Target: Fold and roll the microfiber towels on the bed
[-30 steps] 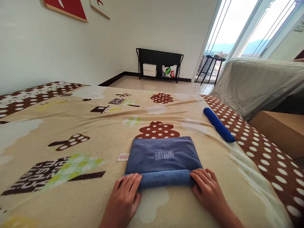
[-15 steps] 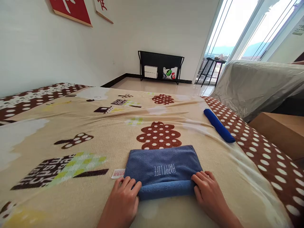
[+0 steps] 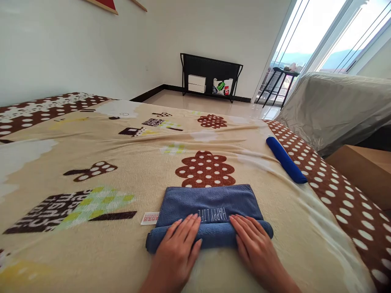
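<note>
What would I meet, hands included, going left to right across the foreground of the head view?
Small white printed tag → left hand → right hand → long bright-blue cylindrical roll → brown cardboard box. The half-rolled dusty-blue fabric towel spans beneath both hands, so it is left out.

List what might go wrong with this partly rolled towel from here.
The towel might roll unevenly: the roll's ends stick out past the left hand and right hand. The white label, jutting beyond its left edge, could end up poking out. The creased blanket may bunch underneath.
</note>
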Action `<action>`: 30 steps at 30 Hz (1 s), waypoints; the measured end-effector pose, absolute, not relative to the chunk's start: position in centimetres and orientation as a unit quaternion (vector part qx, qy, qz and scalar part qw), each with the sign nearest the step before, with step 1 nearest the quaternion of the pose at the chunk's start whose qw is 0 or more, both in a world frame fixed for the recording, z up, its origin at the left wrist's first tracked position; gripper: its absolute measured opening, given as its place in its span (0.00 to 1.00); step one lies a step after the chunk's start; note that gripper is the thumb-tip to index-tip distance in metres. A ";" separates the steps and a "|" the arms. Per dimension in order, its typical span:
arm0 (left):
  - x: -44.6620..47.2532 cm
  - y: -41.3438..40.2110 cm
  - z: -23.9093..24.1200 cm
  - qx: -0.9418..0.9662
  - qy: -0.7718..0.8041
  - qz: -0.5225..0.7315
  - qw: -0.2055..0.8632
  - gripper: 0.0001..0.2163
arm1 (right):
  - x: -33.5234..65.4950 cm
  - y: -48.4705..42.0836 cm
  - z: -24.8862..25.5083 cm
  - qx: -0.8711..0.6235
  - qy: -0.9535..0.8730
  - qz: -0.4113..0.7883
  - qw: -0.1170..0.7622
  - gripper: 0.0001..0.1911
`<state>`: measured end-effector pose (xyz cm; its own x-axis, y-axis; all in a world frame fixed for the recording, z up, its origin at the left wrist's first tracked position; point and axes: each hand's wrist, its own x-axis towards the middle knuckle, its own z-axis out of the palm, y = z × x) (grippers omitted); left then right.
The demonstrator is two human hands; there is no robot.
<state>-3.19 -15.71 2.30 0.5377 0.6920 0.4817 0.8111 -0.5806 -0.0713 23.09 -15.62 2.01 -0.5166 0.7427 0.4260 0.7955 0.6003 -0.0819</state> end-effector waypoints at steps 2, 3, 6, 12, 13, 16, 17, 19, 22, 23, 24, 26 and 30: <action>-6.0 -15.4 2.2 -0.863 -0.440 -0.187 0.163 0.21 | 25.3 -15.3 1.6 -0.463 -0.862 -0.067 0.196 0.24; -7.1 -15.4 2.1 -0.862 -0.442 -0.181 0.172 0.21 | 26.0 -15.3 1.4 -0.469 -0.858 -0.074 0.193 0.25; -7.5 -15.7 2.1 -0.841 -0.468 -0.195 0.185 0.20 | 25.4 -15.6 1.6 -0.488 -0.838 -0.121 0.212 0.25; -0.9 -15.4 2.4 -0.864 -0.426 -0.243 0.108 0.23 | 18.6 -15.8 3.2 -0.414 -0.877 -0.060 0.234 0.24; -0.6 -15.1 2.4 -0.868 -0.429 -0.231 0.098 0.22 | 18.4 -15.5 3.2 -0.428 -0.875 -0.049 0.220 0.22; -2.2 -14.0 2.0 -0.843 -0.500 -0.177 0.088 0.21 | 20.3 -14.4 2.7 -0.495 -0.851 -0.052 0.168 0.22; -3.2 -13.8 1.8 -0.829 -0.527 -0.164 0.090 0.22 | 21.3 -14.1 2.4 -0.511 -0.844 -0.057 0.154 0.24; -5.1 -13.8 1.7 -0.799 -0.574 -0.150 0.098 0.24 | 23.0 -13.8 2.2 -0.533 -0.832 -0.064 0.139 0.25; -5.5 -14.1 2.0 -0.767 -0.617 -0.138 0.109 0.23 | 23.0 -13.6 2.7 -0.538 -0.831 -0.062 0.131 0.23; -4.9 -14.0 2.2 -0.767 -0.618 -0.132 0.110 0.22 | 22.3 -13.4 3.1 -0.522 -0.842 -0.050 0.127 0.23; -4.0 -13.8 2.5 -0.774 -0.610 -0.128 0.108 0.22 | 21.3 -13.1 3.5 -0.500 -0.857 -0.031 0.121 0.23; -2.1 -13.0 3.0 -0.806 -0.571 -0.126 0.089 0.22 | 19.5 -12.2 4.2 -0.452 -0.886 0.018 0.106 0.24; -1.3 -10.7 2.9 -0.828 -0.540 -0.140 0.050 0.22 | 19.1 -9.7 4.2 -0.470 -0.875 0.058 0.100 0.27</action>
